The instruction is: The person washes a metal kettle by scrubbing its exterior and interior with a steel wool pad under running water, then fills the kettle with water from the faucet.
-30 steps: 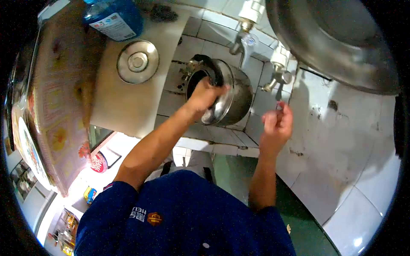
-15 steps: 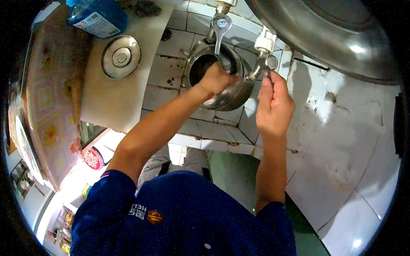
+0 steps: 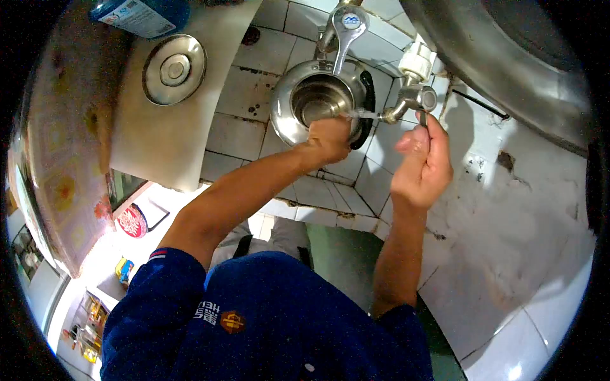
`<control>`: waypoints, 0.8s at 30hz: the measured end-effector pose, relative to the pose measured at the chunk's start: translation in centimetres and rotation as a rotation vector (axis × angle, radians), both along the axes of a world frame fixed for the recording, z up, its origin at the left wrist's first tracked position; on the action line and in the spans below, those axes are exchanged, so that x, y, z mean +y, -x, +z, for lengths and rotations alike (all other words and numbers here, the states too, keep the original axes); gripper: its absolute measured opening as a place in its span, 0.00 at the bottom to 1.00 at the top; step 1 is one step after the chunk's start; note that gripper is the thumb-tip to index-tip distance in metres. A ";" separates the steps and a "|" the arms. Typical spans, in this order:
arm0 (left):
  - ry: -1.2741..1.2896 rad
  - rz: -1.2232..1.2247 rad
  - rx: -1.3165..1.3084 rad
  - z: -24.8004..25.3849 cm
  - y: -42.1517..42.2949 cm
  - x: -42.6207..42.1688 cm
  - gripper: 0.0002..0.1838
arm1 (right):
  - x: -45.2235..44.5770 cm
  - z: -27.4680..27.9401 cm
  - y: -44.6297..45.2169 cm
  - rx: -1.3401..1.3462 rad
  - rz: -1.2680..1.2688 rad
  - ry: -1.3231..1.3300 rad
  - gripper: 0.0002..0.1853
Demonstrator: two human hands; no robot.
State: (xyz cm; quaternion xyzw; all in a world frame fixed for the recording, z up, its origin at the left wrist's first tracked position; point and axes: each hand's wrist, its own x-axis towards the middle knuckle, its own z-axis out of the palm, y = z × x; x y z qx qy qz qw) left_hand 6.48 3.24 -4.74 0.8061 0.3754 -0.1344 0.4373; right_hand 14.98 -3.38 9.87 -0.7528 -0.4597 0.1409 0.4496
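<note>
Kettle [image 3: 286, 105] stood in the tiled sink [image 3: 238, 134], mouth facing up, toward the wall side. The sink lay between a counter [image 3: 159, 136] on the left and a tiled ledge [image 3: 502, 235] on the right. A large metal pan [image 3: 470, 32] occupied the upper right of the view, beyond the right tap. The kettle had a round, shiny metal body; its dark handle [image 3: 367, 108] lay along the right side of the mouth. A blue bottle [image 3: 140, 16] was located at the far end of the counter, with a round metal lid [image 3: 175, 70] lying flat near it.

Left hand [image 3: 330, 138]: partly closed at the near edge of the kettle mouth — fingers largely hidden, so a firm grip on the rim could not be confirmed. Right hand [image 3: 422, 168]: thumb and forefinger nearly closed on the small lever [image 3: 423, 119] of the right tap [image 3: 413, 98], remaining fingers curled. The left tap [image 3: 348, 32] overlapped the far side of the kettle in the view. Water [image 3: 363, 114] ran from the right tap — a thin, clear stream — leftward to the kettle mouth.
</note>
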 end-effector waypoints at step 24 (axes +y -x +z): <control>-0.458 0.516 -0.188 -2.4 6.2 3.4 0.29 | 1.1 -18.4 -1.1 0.145 0.137 0.350 0.13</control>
